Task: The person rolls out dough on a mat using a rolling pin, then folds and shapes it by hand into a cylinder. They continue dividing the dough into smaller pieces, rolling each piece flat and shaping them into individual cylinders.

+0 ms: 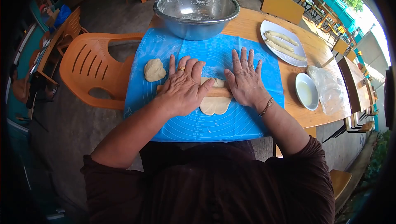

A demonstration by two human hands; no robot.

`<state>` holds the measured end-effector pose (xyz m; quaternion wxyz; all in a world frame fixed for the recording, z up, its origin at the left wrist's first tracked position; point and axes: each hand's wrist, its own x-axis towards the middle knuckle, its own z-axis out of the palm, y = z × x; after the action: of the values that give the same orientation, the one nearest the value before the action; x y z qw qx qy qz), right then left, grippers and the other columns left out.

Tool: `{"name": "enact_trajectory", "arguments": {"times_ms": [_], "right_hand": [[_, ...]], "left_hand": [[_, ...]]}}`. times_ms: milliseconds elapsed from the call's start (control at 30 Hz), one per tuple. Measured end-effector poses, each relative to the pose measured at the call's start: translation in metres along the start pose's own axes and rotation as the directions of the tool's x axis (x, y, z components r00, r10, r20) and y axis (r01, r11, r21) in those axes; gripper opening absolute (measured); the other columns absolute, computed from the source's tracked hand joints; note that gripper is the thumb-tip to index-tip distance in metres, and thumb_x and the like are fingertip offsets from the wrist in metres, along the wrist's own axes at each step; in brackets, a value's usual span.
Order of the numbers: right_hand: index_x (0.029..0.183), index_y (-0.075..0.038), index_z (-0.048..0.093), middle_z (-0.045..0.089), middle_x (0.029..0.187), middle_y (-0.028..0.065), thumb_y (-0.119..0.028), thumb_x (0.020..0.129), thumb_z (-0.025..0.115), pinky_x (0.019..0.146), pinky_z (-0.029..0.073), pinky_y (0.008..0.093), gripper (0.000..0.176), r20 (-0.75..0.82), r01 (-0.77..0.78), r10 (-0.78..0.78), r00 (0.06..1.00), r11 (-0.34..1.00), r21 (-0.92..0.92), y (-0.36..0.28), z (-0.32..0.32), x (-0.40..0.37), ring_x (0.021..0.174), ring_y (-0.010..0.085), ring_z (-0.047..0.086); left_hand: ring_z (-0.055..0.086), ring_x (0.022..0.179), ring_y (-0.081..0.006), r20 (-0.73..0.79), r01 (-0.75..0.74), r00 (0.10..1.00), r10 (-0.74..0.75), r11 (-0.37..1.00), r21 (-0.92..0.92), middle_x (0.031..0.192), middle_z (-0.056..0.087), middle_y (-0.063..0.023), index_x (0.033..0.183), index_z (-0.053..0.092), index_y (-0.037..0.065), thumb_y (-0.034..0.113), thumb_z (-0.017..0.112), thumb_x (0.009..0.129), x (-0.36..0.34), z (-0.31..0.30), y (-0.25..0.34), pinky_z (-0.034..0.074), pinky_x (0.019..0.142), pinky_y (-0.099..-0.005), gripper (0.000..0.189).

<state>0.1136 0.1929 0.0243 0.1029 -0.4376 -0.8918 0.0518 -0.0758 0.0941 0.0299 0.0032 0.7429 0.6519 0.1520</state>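
Wooden rolling pin [218, 92] lies across flattened dough [214, 106] at mid-frame on the blue mat [231, 125]; left hand [183, 88] and right hand [245, 81] press it flat-palmed, splayed wide, so weight bears evenly.

both arms reach forward from the body, bent at the elbows, and the bare forearms come closer to each other toward the wrists. the left grip [183, 87] lies flat with the palm down, its fingers [186, 65] stretched forward and a little apart, the thumb pointing to the inner side. the right grip [244, 81] lies in the same manner, palm down, with fingers straight and spread, not curled around anything. the two grips are side by side at the same height, near but not touching, and the thumbs are turned toward each other. both wrists look almost straight.
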Motion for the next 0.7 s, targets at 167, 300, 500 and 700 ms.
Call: {"name": "enact_trajectory", "arguments": {"times_ms": [167,300,500,700], "right_hand": [[0.152,0.004,0.022,0.011,0.158,0.0325,-0.043,0.101,0.032,0.114,0.002,0.0669,0.070,-0.053,-0.047,0.046,0.998,0.999,-0.018,0.003,0.004,0.015,0.147,0.0490,0.001],[0.151,0.004,0.023,0.011,0.158,0.0321,-0.041,0.100,0.032,0.114,0.001,0.0672,0.068,-0.056,-0.082,0.077,0.995,0.992,-0.091,0.003,0.003,0.029,0.147,0.0488,0.002],[0.147,0.005,0.031,0.017,0.156,0.0329,-0.039,0.098,0.037,0.114,0.003,0.0684,0.066,-0.175,-0.090,0.066,0.982,0.988,-0.128,0.011,0.013,0.049,0.147,0.0494,0.005],[0.120,0.006,0.056,0.045,0.140,0.0315,-0.038,0.099,0.039,0.111,0.011,0.0715,0.051,-0.341,-0.102,0.063,0.938,0.990,-0.098,0.016,0.015,0.065,0.142,0.0514,0.023]], "left_hand": [[0.031,0.134,-0.0386,0.044,0.075,0.996,-0.074,0.997,-0.020,0.135,0.040,-0.0219,0.136,0.035,-0.004,0.042,0.033,0.103,0.019,0.002,-0.008,0.010,0.118,-0.0593,0.057],[0.040,0.123,-0.0369,0.062,0.174,0.983,-0.173,0.985,-0.015,0.128,0.045,-0.0240,0.126,0.041,-0.005,0.034,0.045,0.100,0.032,0.003,-0.012,0.025,0.112,-0.0510,0.047],[0.044,0.118,-0.0376,0.042,0.315,0.948,-0.315,0.949,0.015,0.124,0.048,-0.0256,0.117,0.046,-0.006,0.023,0.053,0.092,0.046,0.002,-0.013,0.031,0.106,-0.0481,0.039],[0.050,0.111,-0.0367,-0.133,0.367,0.924,-0.359,0.929,0.044,0.114,0.056,-0.0237,0.108,0.053,-0.004,0.017,0.056,0.088,0.060,0.005,-0.018,0.035,0.103,-0.0468,0.029]]}}
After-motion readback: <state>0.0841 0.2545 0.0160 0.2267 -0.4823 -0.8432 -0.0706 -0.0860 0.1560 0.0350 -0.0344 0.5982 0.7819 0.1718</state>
